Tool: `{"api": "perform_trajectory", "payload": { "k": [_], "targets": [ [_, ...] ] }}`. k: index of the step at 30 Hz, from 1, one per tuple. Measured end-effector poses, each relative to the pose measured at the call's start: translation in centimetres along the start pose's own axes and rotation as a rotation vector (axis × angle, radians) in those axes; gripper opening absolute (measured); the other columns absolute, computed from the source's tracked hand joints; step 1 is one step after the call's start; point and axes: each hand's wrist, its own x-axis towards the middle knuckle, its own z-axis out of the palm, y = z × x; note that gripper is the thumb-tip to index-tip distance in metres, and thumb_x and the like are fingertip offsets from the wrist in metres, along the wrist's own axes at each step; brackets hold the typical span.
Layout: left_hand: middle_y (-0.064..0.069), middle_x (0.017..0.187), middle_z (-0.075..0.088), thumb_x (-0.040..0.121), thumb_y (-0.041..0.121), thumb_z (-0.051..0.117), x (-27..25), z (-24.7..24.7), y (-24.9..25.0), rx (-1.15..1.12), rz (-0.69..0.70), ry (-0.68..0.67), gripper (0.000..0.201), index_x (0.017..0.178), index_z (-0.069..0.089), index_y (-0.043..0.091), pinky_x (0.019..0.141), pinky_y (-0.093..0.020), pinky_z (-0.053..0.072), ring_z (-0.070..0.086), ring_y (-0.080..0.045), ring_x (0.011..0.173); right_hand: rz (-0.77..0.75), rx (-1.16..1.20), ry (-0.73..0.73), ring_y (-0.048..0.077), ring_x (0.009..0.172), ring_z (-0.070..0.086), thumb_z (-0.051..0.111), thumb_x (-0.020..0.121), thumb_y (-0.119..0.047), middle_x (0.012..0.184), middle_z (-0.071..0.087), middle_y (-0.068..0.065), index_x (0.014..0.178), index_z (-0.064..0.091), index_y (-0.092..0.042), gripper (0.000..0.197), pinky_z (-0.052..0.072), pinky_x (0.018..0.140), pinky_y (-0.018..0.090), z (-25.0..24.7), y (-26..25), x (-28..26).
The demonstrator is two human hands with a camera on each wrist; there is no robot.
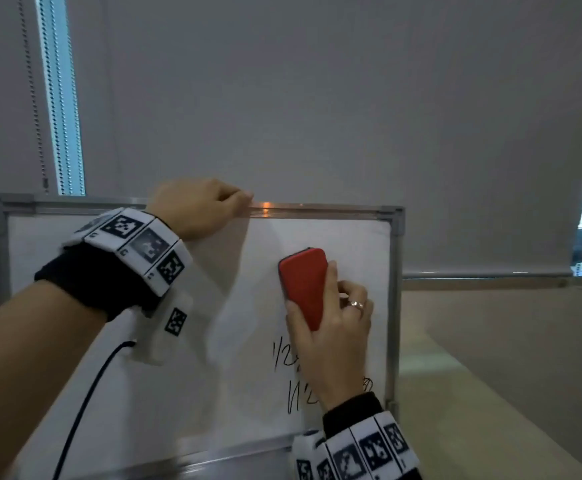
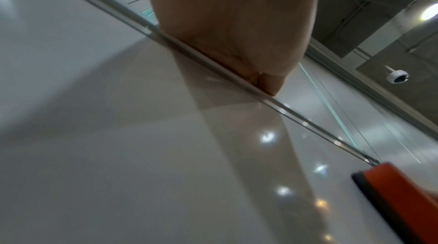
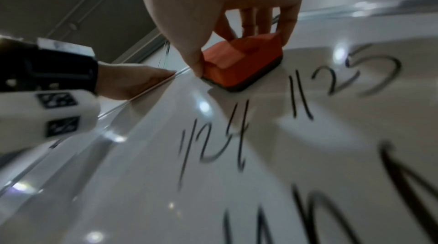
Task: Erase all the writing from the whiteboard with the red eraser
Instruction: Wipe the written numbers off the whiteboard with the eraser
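A whiteboard [image 1: 255, 393] in a grey metal frame stands upright in front of me. My left hand [image 1: 199, 206] grips its top rail, fingers curled over the edge; the left wrist view shows that hand [image 2: 234, 29] against the rail. My right hand [image 1: 331, 327] holds the red eraser [image 1: 304, 285] flat against the upper right of the board, thumb on one side and fingers on the other. Black handwriting [image 1: 291, 379] lies below the eraser, partly hidden by my hand. The right wrist view shows the eraser [image 3: 241, 64] above the writing [image 3: 237, 135] and larger strokes nearer the camera.
A pale roller blind [image 1: 317, 98] hangs behind the board, with a bead chain [image 1: 33, 98] at the left. A light tabletop [image 1: 490, 393] extends to the right of the board. A black cable [image 1: 85, 403] trails from my left wrist band.
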Motion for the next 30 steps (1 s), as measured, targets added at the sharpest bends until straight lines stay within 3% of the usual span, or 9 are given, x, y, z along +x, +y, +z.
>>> {"api": "perform_trajectory", "payload": {
  "k": [5, 10, 13, 17, 19, 22, 25, 27, 30],
  "targets": [
    [-0.005, 0.111, 0.066, 0.095, 0.052, 0.024, -0.1, 0.1, 0.1, 0.013, 0.0, 0.028, 0.046, 0.116, 0.062, 0.035, 0.087, -0.033, 0.038, 0.058, -0.028, 0.109, 0.187, 0.049, 0.008, 0.017, 0.098, 0.026, 0.049, 0.087, -0.05, 0.122, 0.037, 0.017, 0.147, 0.016, -0.013, 0.077, 0.034, 0.088, 0.03, -2.3, 2.2, 5.1],
    [-0.002, 0.106, 0.069, 0.094, 0.054, 0.025, -0.7, -0.1, 0.1, 0.016, 0.022, 0.077, 0.046, 0.113, 0.063, 0.037, 0.087, -0.035, 0.04, 0.06, -0.028, 0.108, 0.33, 0.009, 0.084, 0.029, 0.105, 0.032, 0.048, 0.087, -0.05, 0.12, 0.04, 0.019, 0.147, 0.016, -0.011, 0.078, 0.035, 0.092, 0.039, -2.5, 3.2, 5.0],
    [-0.002, 0.109, 0.069, 0.094, 0.053, 0.025, -1.0, -0.1, 0.3, 0.024, 0.031, 0.09, 0.046, 0.115, 0.063, 0.038, 0.085, -0.033, 0.039, 0.059, -0.028, 0.11, 0.357, -0.008, -0.007, 0.025, 0.104, 0.031, 0.046, 0.087, -0.05, 0.12, 0.037, 0.018, 0.147, 0.012, -0.011, 0.079, 0.037, 0.09, 0.035, -2.3, 2.9, 2.8],
    [-0.006, 0.116, 0.067, 0.095, 0.052, 0.027, -1.0, -0.2, 0.5, 0.001, 0.023, 0.064, 0.046, 0.115, 0.064, 0.035, 0.089, -0.034, 0.039, 0.058, -0.03, 0.113, 0.251, -0.07, -0.215, 0.014, 0.098, 0.022, 0.041, 0.088, -0.052, 0.12, 0.031, 0.011, 0.148, 0.008, -0.014, 0.078, 0.036, 0.091, 0.029, -4.1, 3.2, -0.1],
    [-0.008, 0.115, 0.067, 0.094, 0.052, 0.028, -0.9, -0.2, 0.4, -0.02, 0.02, 0.052, 0.046, 0.113, 0.065, 0.033, 0.09, -0.035, 0.04, 0.059, -0.03, 0.111, 0.245, -0.059, -0.262, 0.016, 0.102, 0.025, 0.043, 0.089, -0.05, 0.122, 0.031, 0.011, 0.148, 0.009, -0.015, 0.077, 0.032, 0.091, 0.027, -5.3, 3.4, 0.8],
    [-0.009, 0.116, 0.066, 0.094, 0.053, 0.028, -1.2, -0.5, 0.5, -0.034, 0.024, 0.055, 0.045, 0.115, 0.064, 0.034, 0.09, -0.035, 0.039, 0.058, -0.031, 0.11, 0.26, -0.021, -0.165, 0.028, 0.113, 0.032, 0.048, 0.089, -0.046, 0.125, 0.035, 0.017, 0.147, 0.016, -0.011, 0.075, 0.032, 0.093, 0.031, -6.0, 3.9, 4.6],
    [-0.01, 0.114, 0.066, 0.093, 0.053, 0.029, -1.5, -0.5, 0.7, -0.033, 0.025, 0.069, 0.046, 0.113, 0.065, 0.033, 0.089, -0.035, 0.039, 0.059, -0.032, 0.108, 0.229, -0.015, -0.069, 0.03, 0.11, 0.036, 0.052, 0.087, -0.044, 0.121, 0.036, 0.019, 0.147, 0.014, -0.009, 0.079, 0.034, 0.094, 0.033, -5.3, 3.3, 6.4],
    [-0.01, 0.116, 0.065, 0.093, 0.053, 0.029, -1.5, -0.4, 0.7, -0.027, 0.029, 0.075, 0.046, 0.114, 0.065, 0.033, 0.089, -0.035, 0.039, 0.058, -0.032, 0.11, 0.096, -0.112, -0.095, 0.028, 0.101, 0.041, 0.051, 0.087, -0.046, 0.118, 0.04, 0.019, 0.147, 0.014, -0.008, 0.08, 0.039, 0.089, 0.037, -4.1, 1.3, 5.4],
    [-0.011, 0.119, 0.065, 0.093, 0.051, 0.031, -1.4, -0.3, 0.5, -0.022, 0.038, 0.098, 0.045, 0.115, 0.065, 0.033, 0.09, -0.035, 0.04, 0.057, -0.033, 0.112, -0.244, -0.193, -0.084, 0.032, 0.081, 0.051, 0.05, 0.079, -0.046, 0.099, 0.052, 0.021, 0.137, 0.037, -0.003, 0.073, 0.047, 0.065, 0.039, -2.5, -1.3, 4.0]
  ]
}}
